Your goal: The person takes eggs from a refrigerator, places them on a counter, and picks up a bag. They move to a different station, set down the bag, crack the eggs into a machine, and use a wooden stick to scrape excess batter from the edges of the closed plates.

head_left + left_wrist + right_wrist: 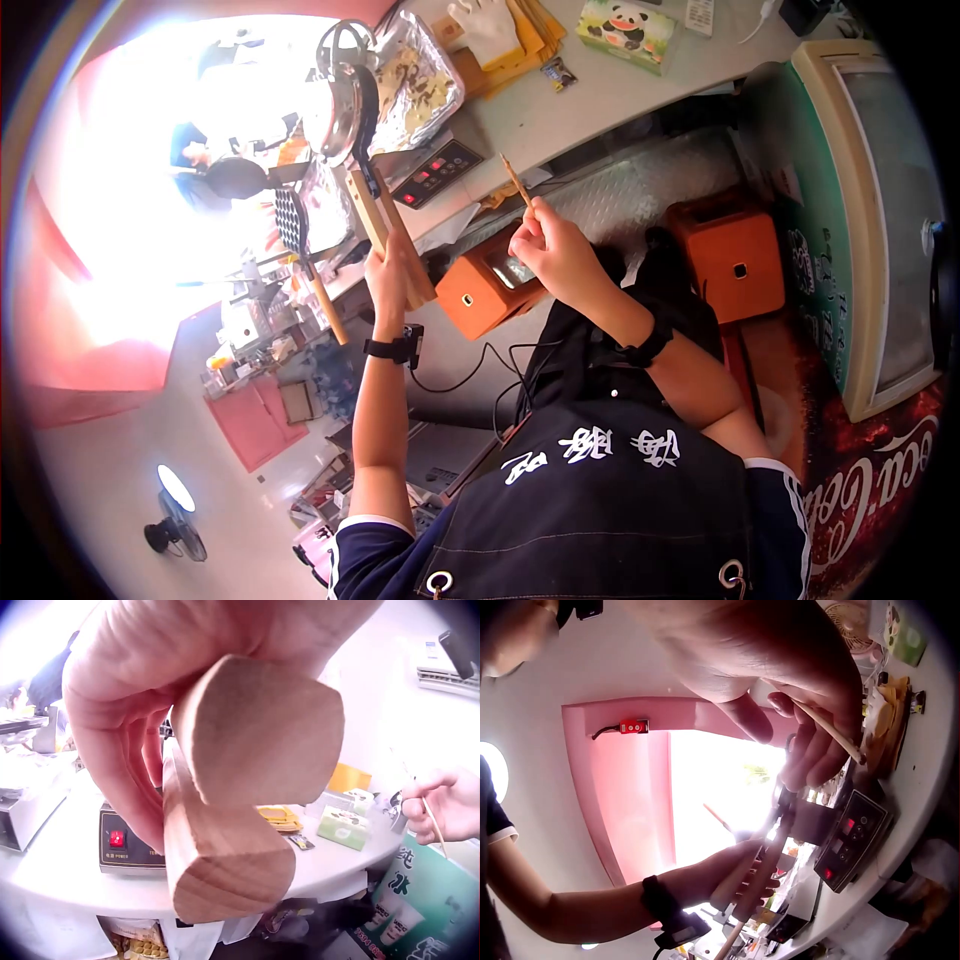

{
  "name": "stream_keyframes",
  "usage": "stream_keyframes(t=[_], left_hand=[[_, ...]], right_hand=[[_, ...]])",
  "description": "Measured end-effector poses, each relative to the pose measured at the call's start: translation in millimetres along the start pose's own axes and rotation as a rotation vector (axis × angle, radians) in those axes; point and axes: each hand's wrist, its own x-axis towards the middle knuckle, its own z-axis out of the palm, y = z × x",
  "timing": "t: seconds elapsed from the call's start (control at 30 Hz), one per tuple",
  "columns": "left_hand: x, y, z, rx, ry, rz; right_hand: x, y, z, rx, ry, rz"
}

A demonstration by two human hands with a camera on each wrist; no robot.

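Note:
My left hand (387, 280) grips a pair of wooden handles (232, 870), which belong to a round metal hinged pan (345, 115) over the counter. In the left wrist view the two handle ends lie one above the other with a narrow gap, and the fingers curl beside them. Between thumb and fingers my right hand (562, 255) pinches a thin wooden stick (515, 180), its tip pointing up and away from me. In the right wrist view that stick (829, 729) crosses below the palm, its tip dark. What lies inside the pan is hidden.
A control box (437, 172) with red lights sits by the handles. Behind it is a foil-lined tray (425, 80) with brown bits. A dimpled pan (290, 220) with a wooden handle lies left. A panda-printed box (627, 32) stands farther back; orange stools (480, 300) are below the counter.

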Motion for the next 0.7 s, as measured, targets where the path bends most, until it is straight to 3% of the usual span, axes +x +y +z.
stream_keyframes(t=[0.07,0.27,0.4,0.47,0.7], left_hand=[[1.8,4.7,3.0,-0.171,-0.054,-0.122],[1.6,14.7,5.3,-0.233,-0.085,-0.270],[-1.1,19.9,5.4,-0.248,-0.104,-0.310],[-3.4,23.9,5.1,-0.257,-0.109,-0.329],[4.9,8.9,5.3,-0.291,-0.114,-0.333]], right_hand=[[0.6,-0.2,0.1,-0.004,0.001,-0.024],[6.6,0.8,1.9,-0.016,-0.001,-0.011],[11.5,7.1,8.2,-0.026,-0.006,-0.005],[14.0,17.6,14.4,-0.029,0.092,-0.176],[18.7,4.2,15.1,0.057,0.026,-0.081]])
